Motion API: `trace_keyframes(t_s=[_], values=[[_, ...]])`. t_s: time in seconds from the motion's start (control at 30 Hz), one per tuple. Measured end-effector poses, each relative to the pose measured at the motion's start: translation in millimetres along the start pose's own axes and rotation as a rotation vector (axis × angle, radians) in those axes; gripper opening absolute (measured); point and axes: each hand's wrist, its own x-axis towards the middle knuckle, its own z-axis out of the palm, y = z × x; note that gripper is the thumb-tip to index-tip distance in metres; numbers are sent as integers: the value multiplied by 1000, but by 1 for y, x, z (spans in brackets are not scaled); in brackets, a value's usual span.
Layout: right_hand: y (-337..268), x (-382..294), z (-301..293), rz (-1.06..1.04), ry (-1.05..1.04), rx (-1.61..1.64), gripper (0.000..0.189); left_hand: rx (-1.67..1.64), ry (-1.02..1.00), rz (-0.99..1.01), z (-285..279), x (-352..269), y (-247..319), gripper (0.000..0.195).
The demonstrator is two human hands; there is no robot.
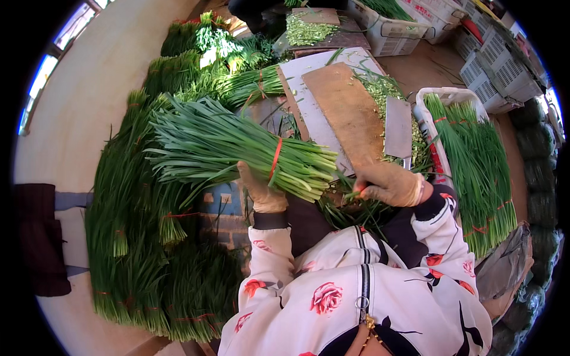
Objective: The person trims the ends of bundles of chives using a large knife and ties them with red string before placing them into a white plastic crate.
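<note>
A thick bundle of garlic chives [222,138] lies across my left hand [262,189], which grips it from below. A red band [275,158] circles the bundle near its pale cut ends, which point right. My right hand [389,183] is apart from the bundle, pinching a short green stem piece [353,195] between thumb and fingers. Both hands wear thin gloves. Beyond the right hand, a cleaver [397,127] rests on chopped stem bits beside a worn brown board [345,104]. Loose green leaves [356,216] are heaped on my lap.
Banded chive bundles [129,276] are piled along the wall at left. A white crate [481,99] of bundles stands at right, near wrapped dark packs [539,173]. More white crates [498,75] are behind. Another person's dark clothing [249,11] shows at the top, by a board with trimmings [307,31].
</note>
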Motion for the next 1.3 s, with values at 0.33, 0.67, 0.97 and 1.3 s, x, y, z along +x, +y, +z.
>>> trace_keyframes(t_s=[0.33, 0.67, 0.97, 1.3], values=[[-3, -42, 3, 172, -23, -128, 30, -4, 102, 25, -34, 6, 0, 82], [-49, 72, 67, 53, 478, -639, 35, 114, 176, 14, -10, 1, -6, 79], [-52, 70, 63, 67, 498, -517, 19, 162, 224, -16, -3, -6, -3, 73], [-38, 65, 57, -74, 236, -602, 23, 101, 163, -68, -6, -4, -4, 67]])
